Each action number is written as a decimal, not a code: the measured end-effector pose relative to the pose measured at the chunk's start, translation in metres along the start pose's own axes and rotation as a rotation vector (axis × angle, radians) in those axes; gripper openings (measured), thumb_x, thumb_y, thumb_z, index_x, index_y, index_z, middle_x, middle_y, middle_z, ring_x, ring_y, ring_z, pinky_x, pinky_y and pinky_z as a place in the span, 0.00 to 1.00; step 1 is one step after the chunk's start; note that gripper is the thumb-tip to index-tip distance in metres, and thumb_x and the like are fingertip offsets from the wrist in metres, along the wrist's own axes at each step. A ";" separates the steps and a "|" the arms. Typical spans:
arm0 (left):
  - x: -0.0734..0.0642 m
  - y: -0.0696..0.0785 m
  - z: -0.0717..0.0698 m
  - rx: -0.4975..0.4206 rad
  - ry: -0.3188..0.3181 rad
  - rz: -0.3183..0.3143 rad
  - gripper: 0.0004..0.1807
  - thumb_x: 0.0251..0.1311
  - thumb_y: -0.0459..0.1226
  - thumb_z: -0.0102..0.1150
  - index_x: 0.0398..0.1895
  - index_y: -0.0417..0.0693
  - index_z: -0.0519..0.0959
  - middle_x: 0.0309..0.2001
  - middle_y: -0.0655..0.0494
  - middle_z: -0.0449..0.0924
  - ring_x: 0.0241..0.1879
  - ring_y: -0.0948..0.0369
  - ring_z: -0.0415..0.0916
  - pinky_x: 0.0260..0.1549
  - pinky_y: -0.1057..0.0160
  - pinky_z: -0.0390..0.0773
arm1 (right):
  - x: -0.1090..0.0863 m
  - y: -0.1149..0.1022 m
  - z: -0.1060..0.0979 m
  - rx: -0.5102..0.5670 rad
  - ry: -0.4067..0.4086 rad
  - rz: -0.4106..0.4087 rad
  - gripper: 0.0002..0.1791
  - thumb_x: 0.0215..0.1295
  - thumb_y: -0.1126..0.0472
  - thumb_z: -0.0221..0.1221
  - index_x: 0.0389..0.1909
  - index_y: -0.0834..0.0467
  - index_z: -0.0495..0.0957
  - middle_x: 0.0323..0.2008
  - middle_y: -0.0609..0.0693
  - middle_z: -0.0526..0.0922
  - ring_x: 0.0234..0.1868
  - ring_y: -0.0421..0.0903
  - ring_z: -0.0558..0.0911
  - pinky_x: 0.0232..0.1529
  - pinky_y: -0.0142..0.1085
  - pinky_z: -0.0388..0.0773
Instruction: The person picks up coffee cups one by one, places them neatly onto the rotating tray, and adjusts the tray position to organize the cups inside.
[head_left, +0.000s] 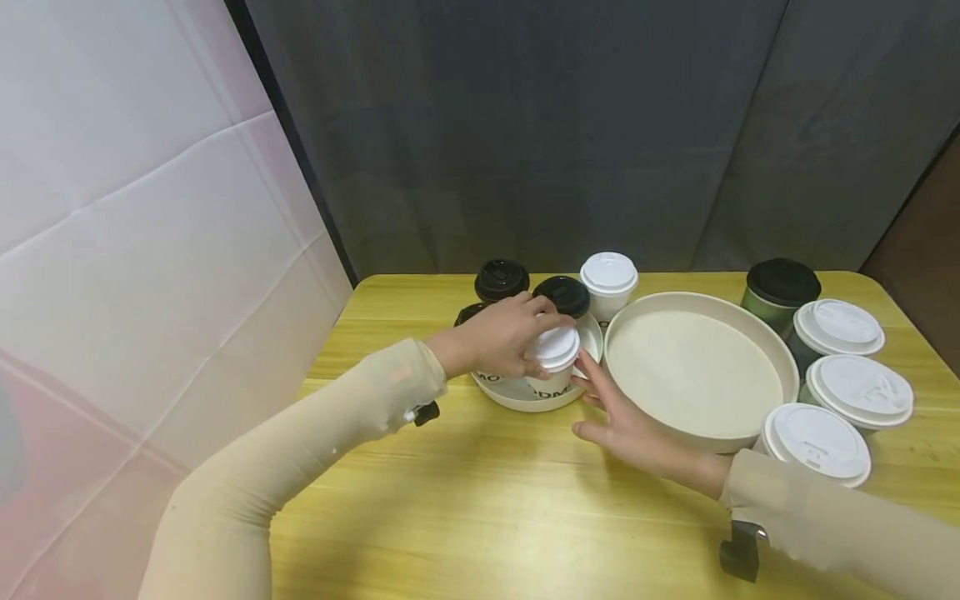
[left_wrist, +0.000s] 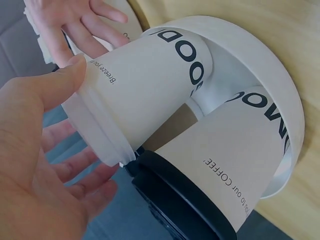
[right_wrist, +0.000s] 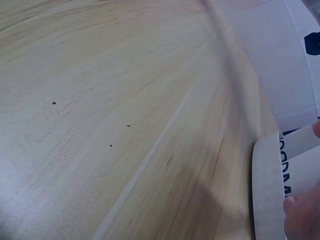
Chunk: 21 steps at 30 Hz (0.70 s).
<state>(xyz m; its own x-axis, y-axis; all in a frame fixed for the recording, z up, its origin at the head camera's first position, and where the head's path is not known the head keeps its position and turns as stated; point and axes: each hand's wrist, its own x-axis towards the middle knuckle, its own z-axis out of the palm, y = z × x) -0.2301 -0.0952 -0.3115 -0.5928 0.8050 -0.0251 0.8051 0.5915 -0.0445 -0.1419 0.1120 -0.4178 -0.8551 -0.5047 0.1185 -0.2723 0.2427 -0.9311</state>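
My left hand (head_left: 504,335) curls round the lidded end of a paper coffee cup (head_left: 551,385) with a white lid. In the left wrist view its thumb lies on the cup (left_wrist: 145,85) by the lid, the fingers on the far side. This cup stands in a small round cream tray (head_left: 517,403), next to a black-lidded cup (left_wrist: 220,155). My right hand (head_left: 626,421) reaches in from the right, fingers extended and spread, fingertips close by the white-lidded cup. Another black-lidded cup (head_left: 564,297) stands behind, partly hidden by the left hand.
A larger round cream tray (head_left: 697,367) lies right of the small one. Along its right side stand a black-lidded green cup (head_left: 782,283) and several white-lidded cups (head_left: 861,390). A white-lidded cup (head_left: 609,282) stands at the back, near the dark curtain (head_left: 525,133).
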 end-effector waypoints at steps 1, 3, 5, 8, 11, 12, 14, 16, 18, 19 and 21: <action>0.000 0.000 0.001 0.000 -0.001 0.000 0.40 0.53 0.56 0.69 0.70 0.58 0.69 0.62 0.53 0.74 0.57 0.55 0.71 0.57 0.57 0.76 | 0.000 0.000 0.000 0.002 -0.001 0.001 0.58 0.62 0.70 0.57 0.79 0.44 0.26 0.81 0.56 0.37 0.78 0.62 0.53 0.75 0.61 0.54; 0.000 0.000 0.002 -0.005 -0.004 -0.001 0.41 0.53 0.56 0.69 0.70 0.57 0.69 0.62 0.53 0.73 0.57 0.54 0.71 0.59 0.57 0.76 | -0.001 0.000 0.000 0.003 -0.003 0.003 0.58 0.62 0.71 0.57 0.79 0.43 0.27 0.81 0.56 0.37 0.78 0.61 0.53 0.75 0.61 0.55; 0.000 0.000 0.003 -0.008 -0.008 0.002 0.41 0.54 0.56 0.69 0.70 0.57 0.68 0.62 0.53 0.73 0.58 0.54 0.71 0.60 0.56 0.75 | -0.001 0.000 0.001 -0.002 0.001 -0.003 0.58 0.61 0.72 0.57 0.79 0.43 0.27 0.81 0.56 0.37 0.78 0.62 0.54 0.74 0.60 0.56; -0.001 0.001 0.003 -0.006 -0.014 0.007 0.40 0.54 0.56 0.69 0.70 0.56 0.68 0.62 0.53 0.73 0.58 0.54 0.71 0.62 0.56 0.73 | -0.002 0.000 0.002 -0.013 0.003 -0.002 0.59 0.60 0.71 0.58 0.79 0.44 0.27 0.81 0.56 0.37 0.78 0.62 0.55 0.74 0.60 0.57; -0.001 0.001 0.004 0.005 -0.015 0.011 0.40 0.54 0.56 0.68 0.70 0.56 0.68 0.62 0.52 0.73 0.58 0.53 0.71 0.62 0.56 0.73 | -0.002 0.000 0.002 -0.019 0.006 0.000 0.59 0.60 0.71 0.58 0.79 0.43 0.27 0.81 0.56 0.37 0.78 0.62 0.55 0.74 0.60 0.58; -0.001 0.001 0.004 0.008 -0.015 0.010 0.40 0.54 0.57 0.68 0.70 0.56 0.68 0.62 0.52 0.73 0.58 0.53 0.71 0.62 0.56 0.73 | -0.002 0.000 0.002 -0.024 0.007 0.001 0.59 0.60 0.71 0.58 0.79 0.43 0.27 0.81 0.56 0.37 0.78 0.62 0.55 0.74 0.60 0.58; 0.000 0.001 0.004 0.012 -0.015 0.009 0.40 0.54 0.57 0.68 0.70 0.57 0.68 0.62 0.53 0.73 0.59 0.53 0.71 0.61 0.56 0.74 | -0.002 0.001 0.003 -0.029 0.013 -0.003 0.59 0.60 0.72 0.58 0.79 0.43 0.28 0.81 0.56 0.38 0.77 0.62 0.56 0.73 0.60 0.58; 0.000 0.002 0.004 0.013 -0.017 0.008 0.40 0.54 0.57 0.68 0.70 0.57 0.68 0.62 0.53 0.73 0.59 0.53 0.71 0.62 0.56 0.73 | -0.002 0.002 0.003 -0.037 0.019 -0.005 0.59 0.60 0.72 0.58 0.79 0.43 0.28 0.81 0.55 0.38 0.77 0.61 0.56 0.73 0.60 0.59; 0.000 0.002 0.004 0.010 -0.020 0.007 0.40 0.54 0.57 0.68 0.70 0.57 0.68 0.63 0.52 0.73 0.59 0.53 0.70 0.62 0.56 0.73 | -0.002 0.002 0.004 -0.044 0.025 -0.007 0.59 0.60 0.72 0.58 0.79 0.44 0.28 0.81 0.56 0.39 0.77 0.61 0.57 0.73 0.60 0.60; 0.000 0.002 0.004 0.007 -0.022 0.006 0.41 0.54 0.57 0.68 0.70 0.57 0.68 0.63 0.52 0.73 0.60 0.53 0.70 0.63 0.56 0.72 | -0.002 0.002 0.004 -0.042 0.028 -0.006 0.58 0.60 0.72 0.58 0.79 0.44 0.29 0.81 0.55 0.39 0.77 0.61 0.57 0.73 0.60 0.60; 0.000 0.002 0.004 0.006 -0.027 0.007 0.41 0.54 0.57 0.68 0.70 0.57 0.68 0.63 0.52 0.72 0.60 0.52 0.70 0.63 0.55 0.72 | -0.002 0.002 0.005 -0.046 0.030 -0.002 0.58 0.60 0.71 0.58 0.79 0.44 0.29 0.81 0.55 0.39 0.77 0.61 0.57 0.73 0.59 0.60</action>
<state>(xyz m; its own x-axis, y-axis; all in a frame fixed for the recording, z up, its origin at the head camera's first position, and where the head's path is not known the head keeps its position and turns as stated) -0.2283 -0.0943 -0.3156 -0.5877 0.8073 -0.0525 0.8090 0.5857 -0.0504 -0.1384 0.1099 -0.4214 -0.8672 -0.4802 0.1319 -0.2937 0.2795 -0.9141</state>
